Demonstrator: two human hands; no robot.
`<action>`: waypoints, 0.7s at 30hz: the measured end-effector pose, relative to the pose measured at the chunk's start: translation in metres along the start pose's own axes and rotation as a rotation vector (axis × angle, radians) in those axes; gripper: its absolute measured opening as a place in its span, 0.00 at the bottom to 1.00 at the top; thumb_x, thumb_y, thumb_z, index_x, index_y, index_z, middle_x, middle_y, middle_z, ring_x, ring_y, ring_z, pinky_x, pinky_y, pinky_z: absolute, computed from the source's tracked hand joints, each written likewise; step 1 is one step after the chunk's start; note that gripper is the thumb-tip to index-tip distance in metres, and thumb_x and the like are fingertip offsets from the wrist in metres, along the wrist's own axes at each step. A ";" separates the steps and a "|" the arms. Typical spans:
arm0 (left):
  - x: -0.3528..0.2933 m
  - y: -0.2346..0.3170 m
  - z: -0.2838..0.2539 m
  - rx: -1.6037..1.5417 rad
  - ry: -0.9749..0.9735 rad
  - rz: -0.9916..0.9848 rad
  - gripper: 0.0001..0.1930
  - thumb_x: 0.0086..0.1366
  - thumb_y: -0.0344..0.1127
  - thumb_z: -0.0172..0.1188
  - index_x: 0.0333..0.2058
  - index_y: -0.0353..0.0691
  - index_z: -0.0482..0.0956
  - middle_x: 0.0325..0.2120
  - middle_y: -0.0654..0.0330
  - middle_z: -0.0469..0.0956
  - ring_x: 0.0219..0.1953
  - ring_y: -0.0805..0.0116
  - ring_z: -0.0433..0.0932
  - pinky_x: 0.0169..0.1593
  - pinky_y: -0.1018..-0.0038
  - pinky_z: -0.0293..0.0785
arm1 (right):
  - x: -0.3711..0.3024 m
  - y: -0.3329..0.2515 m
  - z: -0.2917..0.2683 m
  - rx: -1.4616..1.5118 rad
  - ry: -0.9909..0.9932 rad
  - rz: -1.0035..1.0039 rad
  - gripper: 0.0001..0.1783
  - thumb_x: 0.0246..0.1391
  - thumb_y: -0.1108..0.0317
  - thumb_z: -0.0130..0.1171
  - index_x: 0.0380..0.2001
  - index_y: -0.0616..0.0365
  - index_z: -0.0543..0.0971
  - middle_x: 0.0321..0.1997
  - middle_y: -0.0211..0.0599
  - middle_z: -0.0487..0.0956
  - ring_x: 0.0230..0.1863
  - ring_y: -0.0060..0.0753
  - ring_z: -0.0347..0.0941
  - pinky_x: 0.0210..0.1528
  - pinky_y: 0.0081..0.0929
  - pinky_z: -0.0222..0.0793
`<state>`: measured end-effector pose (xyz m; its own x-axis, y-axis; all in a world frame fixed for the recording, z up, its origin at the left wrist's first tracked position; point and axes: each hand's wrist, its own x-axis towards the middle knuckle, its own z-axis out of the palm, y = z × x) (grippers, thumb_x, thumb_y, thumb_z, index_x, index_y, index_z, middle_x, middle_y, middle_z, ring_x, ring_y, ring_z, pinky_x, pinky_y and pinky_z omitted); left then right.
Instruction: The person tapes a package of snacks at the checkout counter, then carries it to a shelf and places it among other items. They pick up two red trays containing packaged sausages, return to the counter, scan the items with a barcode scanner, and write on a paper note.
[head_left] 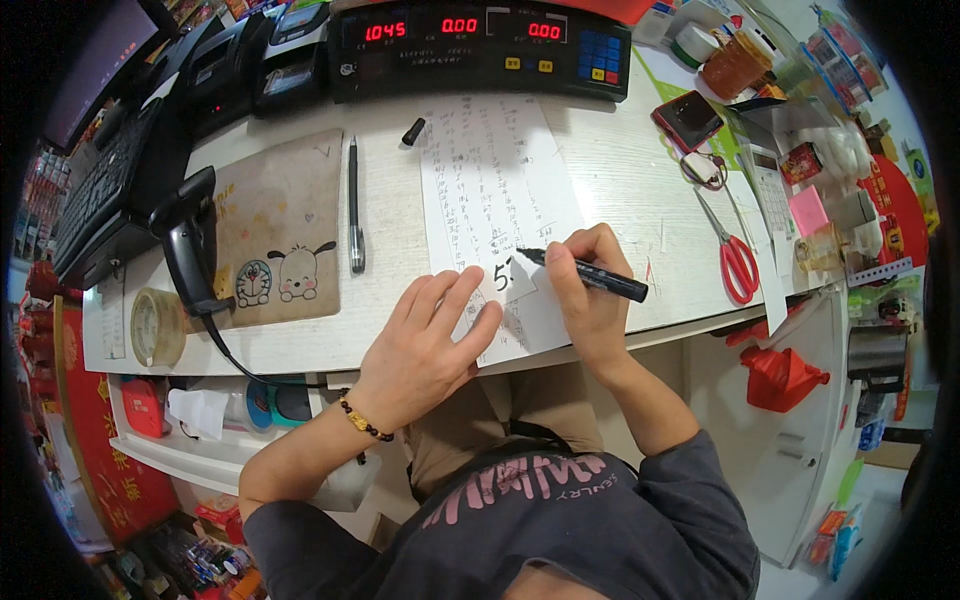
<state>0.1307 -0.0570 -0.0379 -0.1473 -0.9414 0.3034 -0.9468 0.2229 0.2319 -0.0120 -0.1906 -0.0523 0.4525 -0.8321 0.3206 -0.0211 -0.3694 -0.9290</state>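
My right hand point(596, 290) grips a black marker point(615, 283), its tip down on a small white paper slip point(522, 288) that bears bold black strokes. Beneath the slip lies a long white sheet point(555, 185) covered in columns of handwriting. My left hand point(425, 335) rests flat with fingers spread, the fingertips at the slip's left edge; a beaded bracelet is on that wrist. The marker's black cap point(413, 131) sits near the sheet's upper left. A black pen point(355, 215) lies left of the sheet.
A scale's display panel point(480, 60) spans the back. To the left are a barcode scanner point(187, 240), a mouse pad point(285, 190), a tape roll point(158, 327) and a keyboard point(115, 180). Red scissors point(738, 268) and a dark red device point(687, 120) lie right. Below left, a drawer point(200, 455) stands open.
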 end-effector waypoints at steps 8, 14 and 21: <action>-0.001 0.002 -0.002 -0.046 -0.025 -0.015 0.33 0.36 0.32 0.68 0.47 0.39 0.70 0.53 0.48 0.64 0.53 0.51 0.63 0.56 0.61 0.62 | -0.002 0.001 -0.004 0.128 0.185 -0.152 0.14 0.56 0.64 0.59 0.34 0.61 0.67 0.25 0.28 0.69 0.24 0.13 0.60 0.25 0.13 0.58; -0.002 0.005 0.000 -0.049 0.039 -0.056 0.33 0.40 0.39 0.71 0.47 0.35 0.69 0.54 0.48 0.63 0.54 0.49 0.61 0.57 0.59 0.60 | 0.004 0.001 -0.040 -0.027 0.214 -0.198 0.16 0.61 0.63 0.51 0.46 0.63 0.69 0.37 0.40 0.78 0.29 0.24 0.70 0.34 0.21 0.68; -0.002 0.006 0.001 0.022 0.069 -0.097 0.41 0.43 0.51 0.70 0.50 0.27 0.66 0.56 0.45 0.60 0.56 0.47 0.58 0.60 0.57 0.55 | -0.021 -0.003 -0.066 -0.637 0.110 -0.200 0.23 0.43 0.65 0.66 0.43 0.61 0.72 0.29 0.43 0.73 0.36 0.43 0.67 0.41 0.35 0.62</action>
<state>0.1246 -0.0542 -0.0382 -0.0357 -0.9385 0.3434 -0.9618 0.1256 0.2433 -0.0799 -0.1997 -0.0442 0.4094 -0.7470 0.5238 -0.4831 -0.6646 -0.5700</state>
